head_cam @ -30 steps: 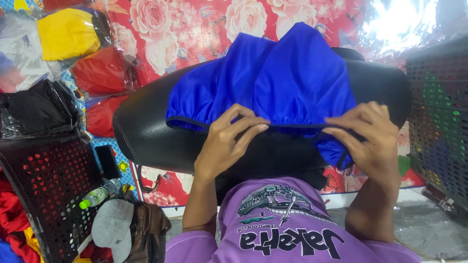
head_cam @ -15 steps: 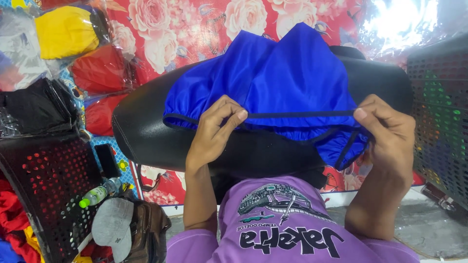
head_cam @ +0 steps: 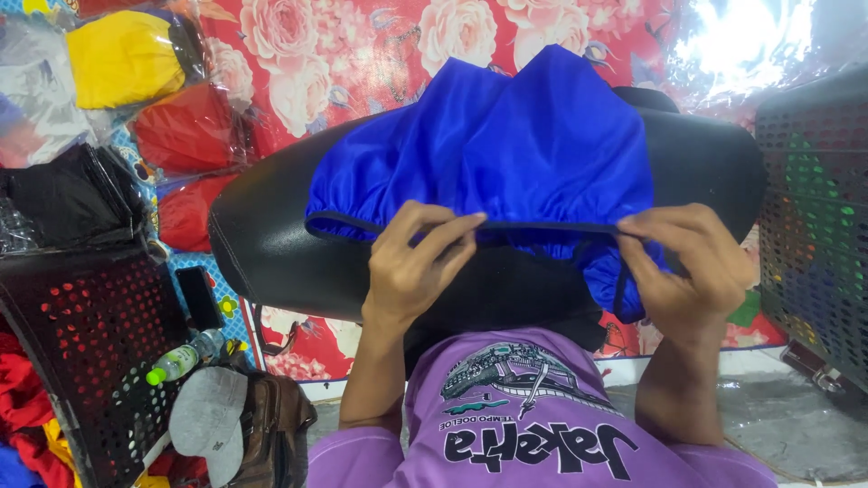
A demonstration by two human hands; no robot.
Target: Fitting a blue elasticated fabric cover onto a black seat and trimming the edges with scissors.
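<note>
A shiny blue cloth cover (head_cam: 506, 154) with a dark stretchy edge lies bunched on top of a long black padded seat (head_cam: 271, 244). The left hand (head_cam: 418, 267) pinches that edge, and the right hand (head_cam: 684, 267) pinches it too, farther along. Left of the seat stands a black plastic basket with holes (head_cam: 90, 334), and behind the seat lies a red sheet with pink roses (head_cam: 362, 45).

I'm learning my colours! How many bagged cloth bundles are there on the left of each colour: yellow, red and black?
Yellow bundle: 1
Red bundles and: 2
Black bundle: 1
Total: 4
</note>
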